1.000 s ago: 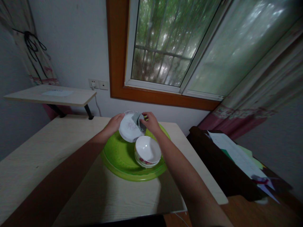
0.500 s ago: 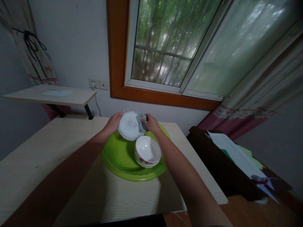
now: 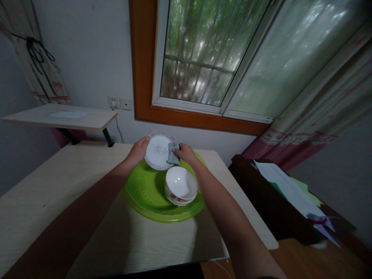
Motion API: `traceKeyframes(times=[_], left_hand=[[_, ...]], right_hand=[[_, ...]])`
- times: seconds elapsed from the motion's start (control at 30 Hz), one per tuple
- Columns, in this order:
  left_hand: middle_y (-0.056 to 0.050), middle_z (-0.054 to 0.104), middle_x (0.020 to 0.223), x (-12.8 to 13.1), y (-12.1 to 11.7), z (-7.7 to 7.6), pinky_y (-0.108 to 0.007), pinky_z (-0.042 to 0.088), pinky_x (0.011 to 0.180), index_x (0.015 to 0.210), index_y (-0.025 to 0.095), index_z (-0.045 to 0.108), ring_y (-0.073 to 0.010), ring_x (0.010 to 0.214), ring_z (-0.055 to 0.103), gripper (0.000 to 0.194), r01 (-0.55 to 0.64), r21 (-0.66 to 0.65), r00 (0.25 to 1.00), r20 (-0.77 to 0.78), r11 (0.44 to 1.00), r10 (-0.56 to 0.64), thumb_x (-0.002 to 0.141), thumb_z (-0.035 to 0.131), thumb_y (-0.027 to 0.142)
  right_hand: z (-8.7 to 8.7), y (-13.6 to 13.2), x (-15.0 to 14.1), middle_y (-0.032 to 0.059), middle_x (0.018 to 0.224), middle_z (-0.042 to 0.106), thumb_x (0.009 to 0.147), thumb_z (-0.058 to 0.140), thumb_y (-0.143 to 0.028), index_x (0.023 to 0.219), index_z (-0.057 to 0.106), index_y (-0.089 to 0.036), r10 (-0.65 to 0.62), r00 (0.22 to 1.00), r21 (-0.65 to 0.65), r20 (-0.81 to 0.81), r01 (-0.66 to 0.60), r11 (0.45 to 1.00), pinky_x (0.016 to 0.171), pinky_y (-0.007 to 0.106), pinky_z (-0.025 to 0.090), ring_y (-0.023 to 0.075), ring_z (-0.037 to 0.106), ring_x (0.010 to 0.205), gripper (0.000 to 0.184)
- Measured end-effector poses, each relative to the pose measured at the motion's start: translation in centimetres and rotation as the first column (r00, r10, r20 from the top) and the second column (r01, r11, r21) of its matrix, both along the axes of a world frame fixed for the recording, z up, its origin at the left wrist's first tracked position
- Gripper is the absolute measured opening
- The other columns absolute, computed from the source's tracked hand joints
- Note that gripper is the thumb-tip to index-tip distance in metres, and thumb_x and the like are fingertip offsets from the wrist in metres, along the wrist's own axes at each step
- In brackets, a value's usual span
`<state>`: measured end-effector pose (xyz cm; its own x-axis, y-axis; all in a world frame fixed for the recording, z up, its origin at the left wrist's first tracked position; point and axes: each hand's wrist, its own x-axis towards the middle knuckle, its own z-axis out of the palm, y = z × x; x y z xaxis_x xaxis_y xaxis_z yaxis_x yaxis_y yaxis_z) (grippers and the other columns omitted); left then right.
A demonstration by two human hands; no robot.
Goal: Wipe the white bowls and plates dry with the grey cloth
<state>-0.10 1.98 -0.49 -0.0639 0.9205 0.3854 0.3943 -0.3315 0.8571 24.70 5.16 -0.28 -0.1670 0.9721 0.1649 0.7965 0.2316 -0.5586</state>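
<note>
My left hand grips the left rim of a white plate with a patterned border, holding it tilted toward me above the far part of a green basin. A greyish-green cloth is pinched in my right hand and lies against the right side of the plate's face. Just nearer than the plate, white bowls with a coloured floral pattern sit stacked in the basin, close to my right forearm.
The basin stands on a pale wooden table. At the back left is a raised shelf with a paper on it. A dark brown piece of furniture with papers stands to the right. Beyond the table are a wall and a window.
My right hand and the cloth have slid slightly down along the plate's right side. The plate is a little higher in view; my left hand keeps its hold.
</note>
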Motion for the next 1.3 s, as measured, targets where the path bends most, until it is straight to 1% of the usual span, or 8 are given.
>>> traceKeyframes(times=[0.13, 0.27, 0.5, 0.7, 0.8, 0.9, 1.03, 1.3], left_hand=[[-0.012, 0.073, 0.109, 0.1, -0.1, 0.2, -0.039, 0.049, 0.095, 0.105, 0.015, 0.068, -0.0259, 0.101, 0.065, 0.058, 0.006, -0.011, 1.000, -0.006, 1.000, -0.006, 0.093, 0.034, 0.060], [-0.012, 0.072, 0.113, 0.3, -0.4, 0.4, -0.038, 0.047, 0.099, 0.107, 0.016, 0.068, -0.0258, 0.106, 0.064, 0.055, -0.016, 0.009, 1.000, 0.011, 1.000, 0.015, 0.094, 0.035, 0.058], [-0.012, 0.070, 0.120, 0.3, -1.0, 0.9, -0.038, 0.042, 0.107, 0.108, 0.016, 0.066, -0.0252, 0.114, 0.061, 0.049, -0.103, 0.050, 0.994, -0.022, 0.993, 0.105, 0.096, 0.033, 0.051], [-0.012, 0.071, 0.115, 0.2, -1.2, 1.1, -0.037, 0.044, 0.104, 0.104, 0.017, 0.065, -0.0247, 0.109, 0.061, 0.048, -0.115, 0.061, 0.993, -0.033, 0.991, 0.117, 0.097, 0.031, 0.051], [-0.012, 0.070, 0.115, 0.2, -1.1, 1.1, -0.038, 0.044, 0.104, 0.105, 0.017, 0.065, -0.0249, 0.109, 0.061, 0.050, -0.117, 0.056, 0.992, -0.038, 0.992, 0.119, 0.097, 0.030, 0.052], [-0.012, 0.071, 0.113, 0.3, -1.1, 1.0, -0.038, 0.044, 0.102, 0.104, 0.017, 0.066, -0.0252, 0.108, 0.062, 0.052, -0.103, 0.048, 0.994, -0.042, 0.993, 0.105, 0.097, 0.029, 0.053], [-0.012, 0.071, 0.110, 0.4, -0.9, 0.9, -0.039, 0.046, 0.099, 0.103, 0.017, 0.066, -0.0254, 0.105, 0.063, 0.052, -0.068, 0.034, 0.996, -0.048, 0.997, 0.070, 0.097, 0.029, 0.054], [-0.011, 0.070, 0.108, 0.2, -0.8, 0.8, -0.036, 0.045, 0.098, 0.102, 0.018, 0.064, -0.0239, 0.103, 0.062, 0.049, -0.113, 0.075, 0.991, -0.066, 0.991, 0.118, 0.097, 0.029, 0.052]], right_hand=[[-0.1, 0.3, -0.1, 0.0143, 0.092, 0.074, 0.094, 0.057, -0.049, 0.087, 0.070, -0.016, -0.110, 0.985, 0.110, 0.132, 0.095, 0.989, 0.069, 0.027, 0.043, 0.0224, 0.066, 0.081, 0.037], [-0.3, 0.5, -0.4, 0.0138, 0.090, 0.074, 0.096, 0.052, -0.051, 0.087, 0.069, -0.017, -0.134, 0.985, 0.135, 0.110, 0.118, 0.984, 0.069, 0.027, 0.041, 0.0218, 0.065, 0.081, 0.039], [-0.8, 0.5, -0.4, 0.0040, 0.095, 0.070, 0.087, 0.064, -0.030, 0.098, 0.061, -0.017, 0.030, 0.991, 0.048, -0.128, -0.024, 0.999, 0.070, 0.023, 0.044, 0.0154, 0.060, 0.080, 0.017], [-2.2, 1.1, 0.0, -0.0002, 0.093, 0.067, 0.073, 0.073, -0.021, 0.104, 0.056, -0.017, 0.113, 0.920, -0.036, -0.376, -0.137, 0.990, 0.070, 0.023, 0.048, 0.0146, 0.062, 0.082, 0.036], [-1.9, 1.2, -0.1, 0.0013, 0.094, 0.069, 0.074, 0.075, -0.023, 0.101, 0.057, -0.016, 0.042, 0.946, -0.037, -0.322, -0.057, 0.998, 0.069, 0.023, 0.047, 0.0148, 0.062, 0.080, 0.034], [-1.2, 0.9, -0.2, 0.0050, 0.092, 0.071, 0.082, 0.071, -0.033, 0.094, 0.061, -0.016, -0.049, 0.987, 0.007, -0.153, 0.051, 0.999, 0.068, 0.024, 0.045, 0.0164, 0.062, 0.078, 0.022], [-0.4, 0.5, -0.4, 0.0113, 0.093, 0.072, 0.092, 0.060, -0.044, 0.088, 0.065, -0.016, -0.129, 0.992, 0.088, 0.006, 0.128, 0.988, 0.069, 0.027, 0.044, 0.0204, 0.064, 0.080, 0.029], [-1.2, 0.8, -0.7, 0.0074, 0.095, 0.072, 0.090, 0.062, -0.039, 0.096, 0.062, -0.018, -0.088, 0.988, 0.104, -0.125, 0.101, 0.989, 0.069, 0.026, 0.047, 0.0187, 0.064, 0.081, 0.022]])
